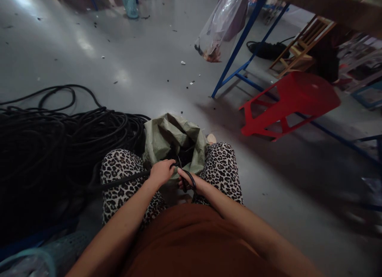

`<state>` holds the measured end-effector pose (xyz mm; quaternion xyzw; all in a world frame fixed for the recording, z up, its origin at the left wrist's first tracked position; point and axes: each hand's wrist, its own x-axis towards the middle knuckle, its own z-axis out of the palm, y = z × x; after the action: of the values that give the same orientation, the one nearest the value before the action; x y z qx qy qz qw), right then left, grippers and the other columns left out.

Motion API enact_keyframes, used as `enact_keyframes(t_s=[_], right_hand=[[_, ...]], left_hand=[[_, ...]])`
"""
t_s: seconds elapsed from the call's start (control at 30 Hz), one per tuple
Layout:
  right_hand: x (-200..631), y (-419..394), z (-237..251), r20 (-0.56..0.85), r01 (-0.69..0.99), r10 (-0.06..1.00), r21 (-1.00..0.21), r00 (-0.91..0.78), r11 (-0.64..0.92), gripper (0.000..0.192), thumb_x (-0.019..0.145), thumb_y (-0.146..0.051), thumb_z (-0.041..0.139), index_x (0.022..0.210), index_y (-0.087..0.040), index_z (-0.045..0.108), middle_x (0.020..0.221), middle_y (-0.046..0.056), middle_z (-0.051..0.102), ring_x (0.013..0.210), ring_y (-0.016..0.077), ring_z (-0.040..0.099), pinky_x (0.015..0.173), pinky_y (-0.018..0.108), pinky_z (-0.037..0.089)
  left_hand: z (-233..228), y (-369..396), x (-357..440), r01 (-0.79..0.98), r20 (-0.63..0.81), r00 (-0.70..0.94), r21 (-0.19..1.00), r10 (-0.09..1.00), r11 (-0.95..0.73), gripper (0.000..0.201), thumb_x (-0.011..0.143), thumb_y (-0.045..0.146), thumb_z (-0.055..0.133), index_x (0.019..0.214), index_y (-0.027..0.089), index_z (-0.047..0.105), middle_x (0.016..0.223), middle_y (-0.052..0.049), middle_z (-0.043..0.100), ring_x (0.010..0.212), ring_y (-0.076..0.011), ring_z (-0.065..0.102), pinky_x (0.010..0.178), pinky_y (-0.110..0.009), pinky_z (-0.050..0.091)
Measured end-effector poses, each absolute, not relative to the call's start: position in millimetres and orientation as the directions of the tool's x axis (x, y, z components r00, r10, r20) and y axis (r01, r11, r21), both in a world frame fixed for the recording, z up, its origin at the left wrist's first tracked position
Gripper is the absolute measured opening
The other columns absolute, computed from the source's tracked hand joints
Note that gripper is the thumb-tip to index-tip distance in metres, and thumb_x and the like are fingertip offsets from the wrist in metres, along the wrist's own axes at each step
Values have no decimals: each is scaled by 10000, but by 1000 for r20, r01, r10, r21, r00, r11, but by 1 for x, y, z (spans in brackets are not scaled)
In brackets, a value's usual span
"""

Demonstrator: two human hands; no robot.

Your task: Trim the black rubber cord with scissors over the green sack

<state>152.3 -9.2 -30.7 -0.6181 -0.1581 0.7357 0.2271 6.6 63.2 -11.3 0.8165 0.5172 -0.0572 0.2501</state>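
My left hand (161, 172) is closed round a black rubber hose or cord (125, 180) that runs in from the left across my knee. In my right hand (186, 179) is a pair of scissors (191, 180) with black handles, its blades pointing up close to the left fingertips. Both hands are over the near rim of an open green woven sack (167, 127), which stands between my knees. Dark pieces lie inside the sack, too shadowed to make out. A large heap of the same black cord (68, 137) lies to the left.
To the right a red plastic stool (304, 94) lies tipped over by a blue-legged table (238, 42). A clear plastic bag (221, 30) hangs from the table. Teal baskets stand at the far back (129, 4) and at lower left (53, 253). Small scraps dot the grey floor.
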Motion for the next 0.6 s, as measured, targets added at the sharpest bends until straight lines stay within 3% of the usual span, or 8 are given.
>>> enact_keyframes(t_s=[0.6], right_hand=[[153, -12, -30, -803, -25, 590, -590, -83, -807, 465, 929, -548, 403, 735, -138, 506, 499, -23, 493, 338, 89, 469, 343, 181, 349]], left_hand=[[-6, 65, 13, 876, -370, 418, 408, 830, -259, 345, 872, 330, 461, 1178, 275, 609, 1201, -12, 655, 1068, -181, 606, 883, -283, 454]])
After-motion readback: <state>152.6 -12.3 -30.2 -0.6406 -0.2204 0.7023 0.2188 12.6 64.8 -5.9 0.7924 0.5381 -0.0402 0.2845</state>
